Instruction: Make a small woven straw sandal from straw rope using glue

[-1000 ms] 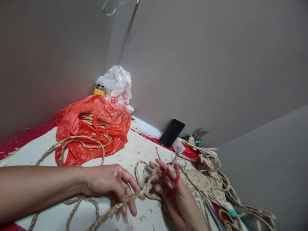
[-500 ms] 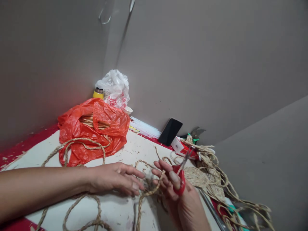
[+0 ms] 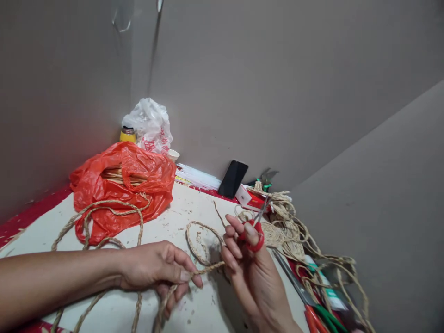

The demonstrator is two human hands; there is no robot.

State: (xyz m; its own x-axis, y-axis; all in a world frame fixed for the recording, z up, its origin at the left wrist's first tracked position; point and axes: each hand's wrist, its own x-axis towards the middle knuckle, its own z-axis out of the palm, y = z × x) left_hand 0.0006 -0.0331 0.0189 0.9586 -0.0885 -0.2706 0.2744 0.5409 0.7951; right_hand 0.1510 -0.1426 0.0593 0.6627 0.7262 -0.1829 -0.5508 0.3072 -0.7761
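1. Head view, left hand (image 3: pixel 157 270): fingers curled, thumb and forefinger pinching the braided straw rope (image 3: pixel 208 267) just above the white tabletop (image 3: pixel 194 208). More rope passes under the palm and hangs toward the near edge.
2. Head view, right hand (image 3: pixel 248 259): palm turned up, thumb through the red loop of the small scissors (image 3: pixel 256 229), blades pointing up and away, close together. The other fingers are spread loosely; the fingertips (image 3: pixel 225 263) touch the rope where it comes across from the left hand.
3. Rope position: a short taut span runs between the two hands; a loop of it arches on the table just behind them, and long slack loops lie to the left, in front of the orange plastic bag (image 3: pixel 128 185).
4. Orange bag holds a bundle of straw strips. Behind it, in the corner: white plastic bag (image 3: pixel 149 125), yellow bottle (image 3: pixel 127 134), small cup (image 3: pixel 172 155).
5. Black phone (image 3: pixel 233 179) leans against the wall. Right of it, a tangle of woven straw pieces (image 3: pixel 287 231) and green-handled cutters (image 3: pixel 265 178).
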